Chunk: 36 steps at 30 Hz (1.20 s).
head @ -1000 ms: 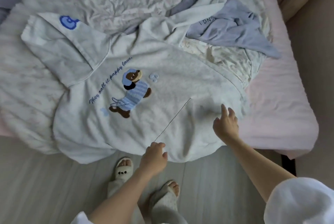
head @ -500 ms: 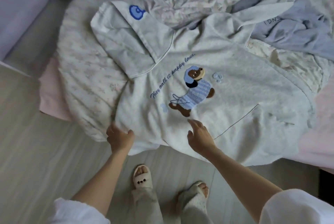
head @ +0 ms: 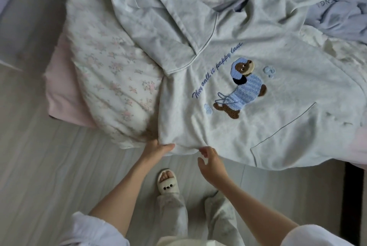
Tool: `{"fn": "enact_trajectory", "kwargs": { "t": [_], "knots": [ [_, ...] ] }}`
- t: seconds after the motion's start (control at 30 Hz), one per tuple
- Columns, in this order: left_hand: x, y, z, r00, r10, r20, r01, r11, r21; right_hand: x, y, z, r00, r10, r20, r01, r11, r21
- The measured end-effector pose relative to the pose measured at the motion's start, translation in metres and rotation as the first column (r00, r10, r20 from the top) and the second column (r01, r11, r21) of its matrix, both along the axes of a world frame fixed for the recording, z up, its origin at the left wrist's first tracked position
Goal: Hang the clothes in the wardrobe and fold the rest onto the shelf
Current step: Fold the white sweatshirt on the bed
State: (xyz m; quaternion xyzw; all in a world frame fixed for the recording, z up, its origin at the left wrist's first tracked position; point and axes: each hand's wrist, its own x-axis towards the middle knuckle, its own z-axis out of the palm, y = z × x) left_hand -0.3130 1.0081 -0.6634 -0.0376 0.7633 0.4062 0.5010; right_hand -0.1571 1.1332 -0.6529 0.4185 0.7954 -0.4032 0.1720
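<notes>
Both hands [head: 158, 149] [head: 211, 163] now together at sideways hoodie's [head: 268, 126] near-left shoulder.

Soft matt fleece hoodie [head: 248, 126] with fuzzy embroidered bear [head: 238, 91]; crinkled floral cotton quilt [head: 111, 79].

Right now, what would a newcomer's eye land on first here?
The pale grey sweatshirt spread over the bed, with its embroidered brown puppy in a blue sweater at the centre. Next, the left hand gripping its near edge and the right hand touching that edge alongside.
</notes>
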Motion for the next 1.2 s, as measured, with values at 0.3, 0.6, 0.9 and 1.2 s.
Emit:
{"fn": "enact_trajectory", "kwargs": {
  "t": [0.3, 0.6, 0.9, 1.2],
  "knots": [
    [-0.008, 0.002, 0.087, 0.966, -0.079, 0.248, 0.031, 0.981, 0.191, -0.009, -0.063, 0.052, 0.986, -0.045, -0.16, -0.008, 0.948, -0.318],
    [-0.007, 0.004, 0.13, 0.948, -0.308, -0.083, 0.318, 0.894, 0.316, -0.057, -0.027, 0.115, 0.704, -0.641, -0.306, 0.407, 0.717, -0.565],
    [-0.005, 0.024, 0.115, 0.768, -0.54, -0.343, 0.538, 0.835, -0.11, -0.054, 0.008, 0.125, 0.738, -0.555, -0.384, 0.398, 0.818, -0.417],
    [-0.022, 0.076, 0.181, 0.91, 0.111, 0.4, -0.198, 0.963, 0.184, -0.03, -0.005, 0.145, 0.918, -0.142, -0.37, 0.072, 0.978, -0.198]
  ]
}}
